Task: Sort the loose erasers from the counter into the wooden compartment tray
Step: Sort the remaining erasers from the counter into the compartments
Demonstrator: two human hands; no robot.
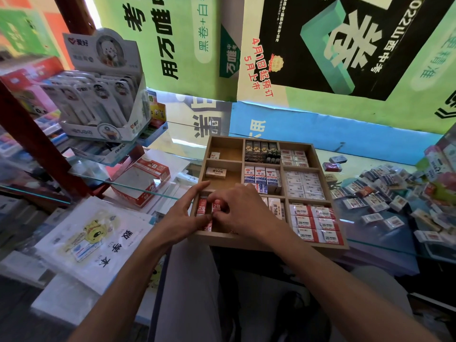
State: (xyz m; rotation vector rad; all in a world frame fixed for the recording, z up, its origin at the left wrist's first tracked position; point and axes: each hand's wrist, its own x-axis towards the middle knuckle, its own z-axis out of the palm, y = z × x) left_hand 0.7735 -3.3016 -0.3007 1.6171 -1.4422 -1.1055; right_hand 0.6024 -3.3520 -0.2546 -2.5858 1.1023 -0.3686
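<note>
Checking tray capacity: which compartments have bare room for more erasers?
In the wooden tray, the far-left compartment beside one small eraser and the middle-left around a white eraser are mostly bare. The centre and right columns are packed; both hands crowd the near-left.

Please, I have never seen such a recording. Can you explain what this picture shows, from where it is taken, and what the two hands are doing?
There is one picture, from a camera worn on a person's head, looking forward and down. No machine is here, only bare hands. On a glass counter stands a wooden compartment tray, partly filled with packed erasers. Both hands work in its near left compartment: the right hand seems to pinch a red 2B eraser, and the left hand reaches in beside it with straight fingers. To the right lies a pile of loose erasers, not yet sorted.
</note>
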